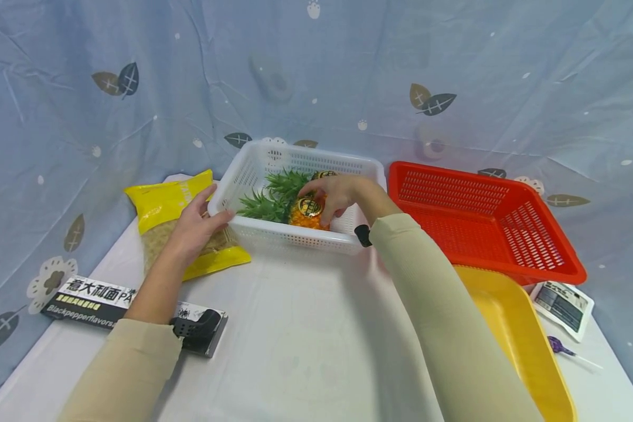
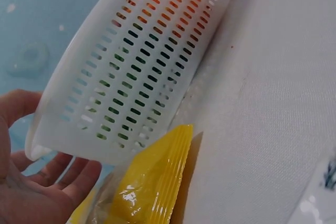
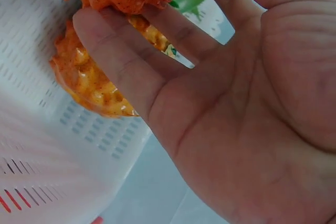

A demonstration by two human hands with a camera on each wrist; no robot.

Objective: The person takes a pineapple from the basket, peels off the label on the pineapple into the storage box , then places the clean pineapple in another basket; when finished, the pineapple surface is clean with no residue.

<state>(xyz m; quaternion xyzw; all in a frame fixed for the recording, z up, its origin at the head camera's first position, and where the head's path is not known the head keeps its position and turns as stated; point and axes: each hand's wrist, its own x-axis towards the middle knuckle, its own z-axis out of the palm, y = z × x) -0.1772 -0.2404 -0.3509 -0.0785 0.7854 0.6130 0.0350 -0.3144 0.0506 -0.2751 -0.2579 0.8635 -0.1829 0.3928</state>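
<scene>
A white slotted basket (image 1: 274, 228) stands at the back middle of the table. Its left corner rim is gripped by my left hand (image 1: 192, 225), thumb over the edge and fingers beneath it in the left wrist view. Inside lie two orange pineapples with green leaf crowns pointing left, a front pineapple (image 1: 303, 221) and a back pineapple (image 1: 325, 174). My right hand (image 1: 343, 193) reaches in from the right and holds the front one, with thumb on its near side. In the right wrist view the fingers pass between the two fruits.
A yellow-ended bag of pasta (image 1: 160, 211) leans beside the basket's left end. Nearer lies a long black-and-white pasta box (image 1: 84, 298). On the right are a red basket (image 1: 485, 258), a yellow tray (image 1: 506, 328), a white packet (image 1: 561, 308) and a purple lollipop (image 1: 556, 344).
</scene>
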